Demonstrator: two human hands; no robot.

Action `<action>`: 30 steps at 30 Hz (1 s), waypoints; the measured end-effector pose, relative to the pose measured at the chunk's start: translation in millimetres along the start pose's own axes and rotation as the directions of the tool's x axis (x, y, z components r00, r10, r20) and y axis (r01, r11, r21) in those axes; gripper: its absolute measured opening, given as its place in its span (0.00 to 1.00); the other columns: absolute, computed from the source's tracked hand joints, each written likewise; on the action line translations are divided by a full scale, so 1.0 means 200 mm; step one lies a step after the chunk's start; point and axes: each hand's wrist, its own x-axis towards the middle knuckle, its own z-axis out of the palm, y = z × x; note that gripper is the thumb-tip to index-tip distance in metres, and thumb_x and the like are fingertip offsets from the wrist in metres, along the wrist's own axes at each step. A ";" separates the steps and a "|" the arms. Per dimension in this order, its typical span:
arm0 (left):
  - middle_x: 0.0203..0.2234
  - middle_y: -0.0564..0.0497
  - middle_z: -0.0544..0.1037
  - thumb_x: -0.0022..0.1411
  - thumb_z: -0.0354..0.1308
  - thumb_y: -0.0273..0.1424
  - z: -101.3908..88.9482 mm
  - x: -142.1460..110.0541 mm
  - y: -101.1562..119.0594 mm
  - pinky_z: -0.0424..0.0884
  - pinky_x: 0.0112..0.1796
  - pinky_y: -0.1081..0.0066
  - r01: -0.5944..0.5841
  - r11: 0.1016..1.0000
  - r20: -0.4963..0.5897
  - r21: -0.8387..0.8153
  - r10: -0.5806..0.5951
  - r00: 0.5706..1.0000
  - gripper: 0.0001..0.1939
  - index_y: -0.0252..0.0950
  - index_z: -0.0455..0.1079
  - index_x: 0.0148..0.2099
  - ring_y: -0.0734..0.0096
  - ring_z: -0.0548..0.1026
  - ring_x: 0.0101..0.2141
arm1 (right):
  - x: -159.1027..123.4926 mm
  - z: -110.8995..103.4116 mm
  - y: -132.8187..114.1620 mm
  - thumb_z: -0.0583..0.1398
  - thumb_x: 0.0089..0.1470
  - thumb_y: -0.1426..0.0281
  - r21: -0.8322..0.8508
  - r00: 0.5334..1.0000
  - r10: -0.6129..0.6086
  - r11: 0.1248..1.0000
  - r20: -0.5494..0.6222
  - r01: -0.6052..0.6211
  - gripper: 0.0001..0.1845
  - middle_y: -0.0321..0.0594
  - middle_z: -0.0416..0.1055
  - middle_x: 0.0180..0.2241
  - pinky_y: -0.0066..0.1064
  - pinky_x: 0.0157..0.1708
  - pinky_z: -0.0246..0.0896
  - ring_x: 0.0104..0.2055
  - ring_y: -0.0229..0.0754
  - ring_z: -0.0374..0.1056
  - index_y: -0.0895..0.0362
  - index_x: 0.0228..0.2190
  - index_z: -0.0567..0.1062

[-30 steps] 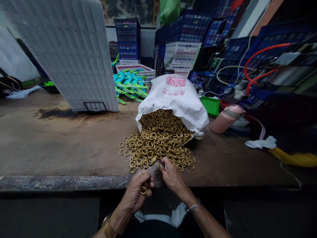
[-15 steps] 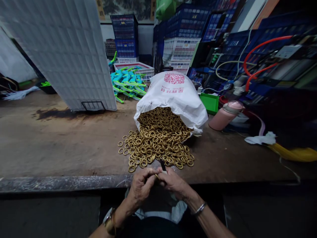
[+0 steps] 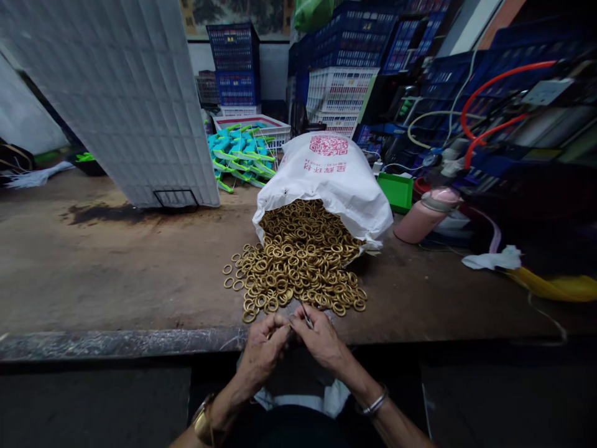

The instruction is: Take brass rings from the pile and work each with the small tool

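Observation:
My left hand [image 3: 263, 348] is closed in a pinch at the table's front edge, on a brass-coloured ring mostly hidden by the fingers. Beside it, its fingertips almost meeting the left ones, my right hand [image 3: 321, 339] grips a thin, dark, narrow knife-like tool [image 3: 306, 316] that slants up between thumb and forefinger. Just beyond both hands lies a heap of brass-coloured rings [image 3: 298, 274]. The heap spills out of the open mouth of a white woven sack [image 3: 326, 174] with red print, lying on its side.
The wooden table [image 3: 116, 267] has a worn front edge. A tall pale panel [image 3: 140, 112] stands at the left, near a pile of turquoise and green plastic parts [image 3: 242, 152]. On the right are a pink bottle [image 3: 426, 214], a green tray [image 3: 395, 191] and a yellow bag [image 3: 555, 286]. Stacked crates [image 3: 342, 90] stand behind.
My hands have shifted slightly apart and turned. The tool in my right hand now shows its thin edge, and the ring seen between the fingers is now mostly hidden.

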 end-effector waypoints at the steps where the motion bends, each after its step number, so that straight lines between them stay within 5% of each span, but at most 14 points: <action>1: 0.14 0.58 0.64 0.52 0.56 0.39 -0.01 0.00 -0.01 0.54 0.17 0.80 0.076 0.997 0.033 -0.026 -0.075 0.997 0.12 0.34 0.65 0.25 0.81 0.59 0.14 | 0.00 0.00 0.01 0.52 0.50 0.63 -0.003 1.000 -0.011 1.000 -0.002 0.011 0.11 0.29 0.56 0.19 0.23 0.23 0.50 0.24 0.32 0.53 0.57 0.22 0.62; 4: 0.15 0.59 0.64 0.53 0.55 0.41 -0.02 0.00 -0.04 0.49 0.15 0.82 0.183 0.976 0.104 -0.121 -0.171 0.980 0.13 0.35 0.63 0.29 0.84 0.58 0.13 | 0.00 0.00 0.01 0.51 0.51 0.64 0.030 1.000 -0.012 0.999 0.025 0.011 0.11 0.29 0.57 0.19 0.22 0.24 0.50 0.24 0.32 0.54 0.57 0.22 0.63; 12: 0.16 0.59 0.64 0.52 0.57 0.40 -0.01 -0.02 -0.06 0.48 0.16 0.82 0.203 0.939 0.140 -0.279 -0.169 0.976 0.14 0.35 0.60 0.29 0.85 0.59 0.14 | -0.01 -0.02 -0.02 0.49 0.53 0.66 0.103 0.998 -0.022 0.995 0.065 0.015 0.12 0.30 0.59 0.18 0.23 0.25 0.52 0.22 0.32 0.56 0.57 0.22 0.63; 16: 0.16 0.59 0.64 0.51 0.57 0.41 -0.01 -0.02 -0.05 0.48 0.15 0.82 0.187 0.944 0.103 -0.270 -0.165 0.981 0.14 0.35 0.60 0.29 0.85 0.59 0.14 | -0.02 -0.02 0.02 0.47 0.53 0.69 -0.169 0.998 -0.066 0.983 0.000 0.065 0.11 0.31 0.61 0.19 0.24 0.25 0.52 0.22 0.34 0.57 0.56 0.23 0.64; 20: 0.15 0.59 0.65 0.50 0.57 0.42 -0.01 -0.01 -0.07 0.49 0.15 0.82 0.171 0.959 0.054 -0.228 -0.163 0.985 0.16 0.36 0.59 0.28 0.85 0.59 0.13 | -0.06 0.00 0.03 0.48 0.46 0.78 -0.450 0.995 -0.076 0.888 0.061 0.095 0.11 0.35 0.68 0.23 0.24 0.28 0.51 0.26 0.36 0.62 0.55 0.29 0.68; 27: 0.15 0.59 0.65 0.51 0.57 0.43 -0.02 -0.04 -0.08 0.49 0.16 0.83 0.131 0.970 0.073 -0.203 -0.119 0.990 0.16 0.36 0.59 0.29 0.85 0.59 0.14 | -0.07 0.00 0.02 0.49 0.39 0.81 -0.646 0.990 -0.018 0.756 0.139 0.104 0.18 0.36 0.71 0.24 0.25 0.26 0.47 0.28 0.38 0.65 0.55 0.34 0.67; 30: 0.14 0.59 0.64 0.52 0.57 0.42 -0.02 -0.09 -0.05 0.49 0.16 0.82 0.161 0.956 0.137 -0.244 -0.131 0.982 0.15 0.35 0.59 0.28 0.85 0.58 0.14 | -0.04 -0.02 0.05 0.49 0.42 0.80 -0.732 0.997 0.020 0.680 0.078 0.043 0.16 0.37 0.70 0.23 0.26 0.24 0.43 0.25 0.38 0.65 0.56 0.34 0.67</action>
